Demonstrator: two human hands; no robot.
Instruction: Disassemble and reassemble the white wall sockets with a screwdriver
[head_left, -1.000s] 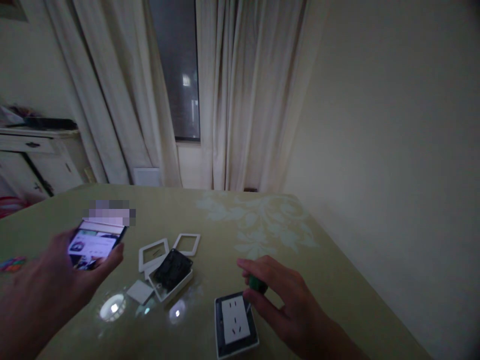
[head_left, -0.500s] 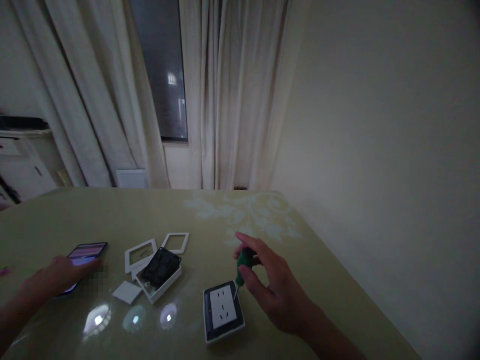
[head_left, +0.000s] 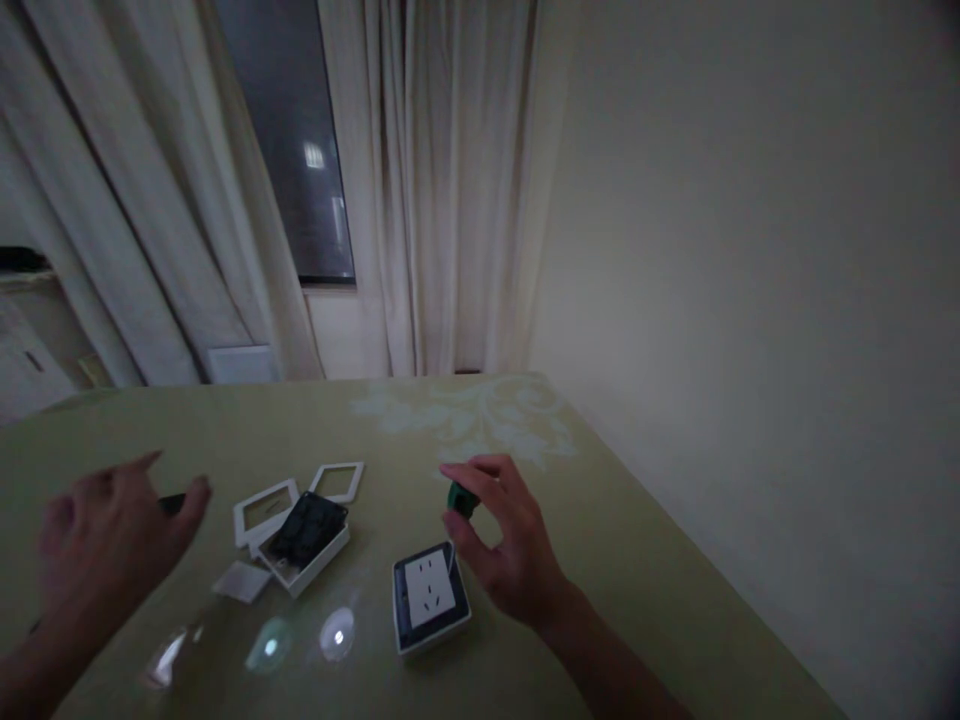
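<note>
My right hand (head_left: pixel 504 535) pinches the green handle of a small screwdriver (head_left: pixel 462 500) between thumb and fingers. Its shaft points down at the right edge of a wall socket (head_left: pixel 430 590), which has a white face, a dark surround and a white box beneath. Whether the tip touches the socket I cannot tell. Raised over the table at the left, my left hand (head_left: pixel 112 535) has its fingers apart and holds nothing. Under and behind it lies a phone (head_left: pixel 172 503), mostly hidden by the hand.
Left of the socket, a black socket back (head_left: pixel 309 530) rests in a white box (head_left: pixel 319 570). Around it lie two white frames (head_left: pixel 238 520) (head_left: pixel 358 482) and a white square plate (head_left: pixel 241 581). A wall (head_left: pixel 712 350) runs along the table's right edge; curtains (head_left: pixel 427 200) hang beyond.
My left hand has lifted off the phone and spread its fingers. My right hand still holds the screwdriver, its handle now more upright. The view has shifted slightly to the right.
</note>
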